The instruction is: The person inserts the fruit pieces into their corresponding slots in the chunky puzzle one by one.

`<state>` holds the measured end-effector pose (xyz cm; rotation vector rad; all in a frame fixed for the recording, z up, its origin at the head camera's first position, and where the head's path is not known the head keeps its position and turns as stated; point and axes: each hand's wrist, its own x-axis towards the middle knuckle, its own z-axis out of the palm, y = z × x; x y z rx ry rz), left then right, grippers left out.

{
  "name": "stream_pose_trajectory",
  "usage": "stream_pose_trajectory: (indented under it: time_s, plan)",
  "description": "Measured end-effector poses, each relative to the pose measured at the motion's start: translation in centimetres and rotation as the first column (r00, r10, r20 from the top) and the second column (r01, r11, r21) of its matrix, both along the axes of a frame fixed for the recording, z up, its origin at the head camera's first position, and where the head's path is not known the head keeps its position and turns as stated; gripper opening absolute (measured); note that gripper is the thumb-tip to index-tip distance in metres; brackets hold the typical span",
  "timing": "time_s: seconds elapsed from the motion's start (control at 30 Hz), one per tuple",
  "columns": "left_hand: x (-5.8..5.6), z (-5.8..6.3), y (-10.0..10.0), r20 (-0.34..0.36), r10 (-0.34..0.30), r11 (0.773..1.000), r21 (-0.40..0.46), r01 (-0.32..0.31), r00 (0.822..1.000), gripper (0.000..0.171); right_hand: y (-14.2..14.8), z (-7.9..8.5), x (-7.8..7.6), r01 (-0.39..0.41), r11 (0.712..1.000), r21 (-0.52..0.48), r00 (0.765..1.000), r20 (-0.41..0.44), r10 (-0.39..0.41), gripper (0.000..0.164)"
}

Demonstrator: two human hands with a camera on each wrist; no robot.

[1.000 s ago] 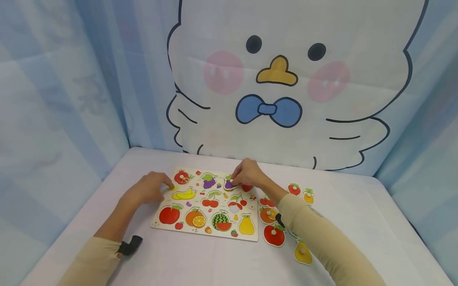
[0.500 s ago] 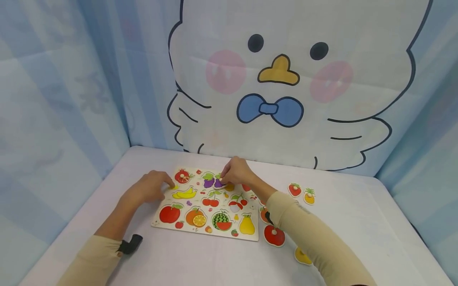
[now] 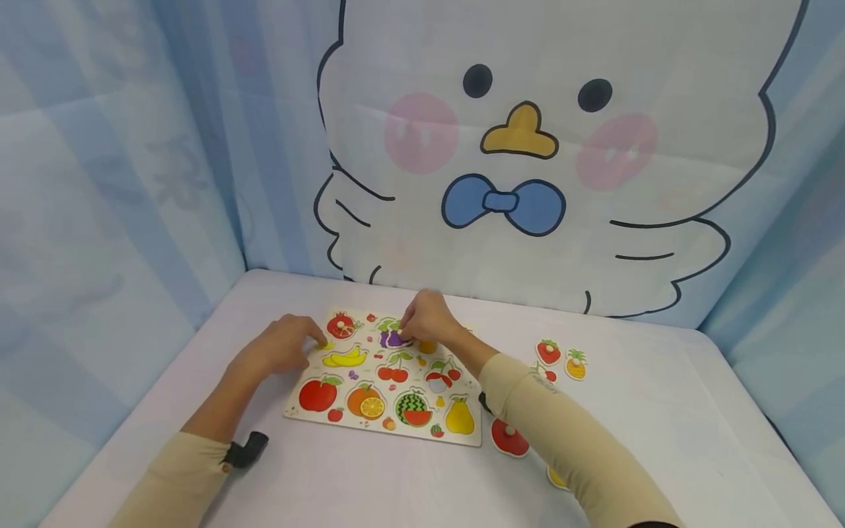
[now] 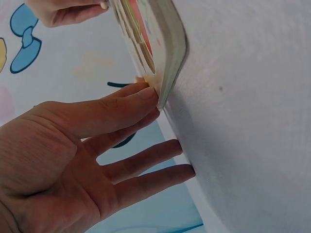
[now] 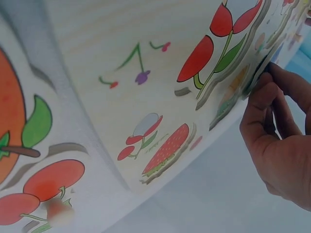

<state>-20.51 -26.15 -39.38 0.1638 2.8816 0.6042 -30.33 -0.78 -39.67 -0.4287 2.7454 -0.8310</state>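
Observation:
A wooden fruit puzzle board lies on the table, printed with bananas, cherries, apple, orange, watermelon and pear. At its left edge is my left hand. In the left wrist view, that hand's thumb and index finger touch the board's corner while the other fingers extend straight to the tablecloth. My right hand pinches a grape puzzle piece over the grape picture in the back row. In the right wrist view, the right hand is bent at the board's far side, its fingertips partly hiding the piece.
Right of the board lie loose fruit pieces: a strawberry piece, a pineapple piece, a red apple piece and a yellow piece partly under the right sleeve. A curtain with a cartoon bird hangs behind the table.
My right hand has moved left along the back row with the grape piece, from beside the grape picture to over it. The left hand stays at the board's edge.

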Motion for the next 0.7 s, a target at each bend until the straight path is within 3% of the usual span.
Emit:
stream_pose_trajectory:
  time_s: [0.43,0.7]
  plan:
    - [-0.2,-0.3,0.5,0.007,0.020,1.000,0.004,-0.020,1.000,0.041,-0.6,-0.2,-0.3,-0.003,0.999,-0.033,0.999,0.040,0.004,0.008]
    - [-0.1,-0.2,0.3,0.004,0.027,1.000,-0.007,-0.027,1.000,0.041,-1.4,-0.1,0.0,-0.059,0.998,-0.020,0.998,-0.002,0.059,0.006]
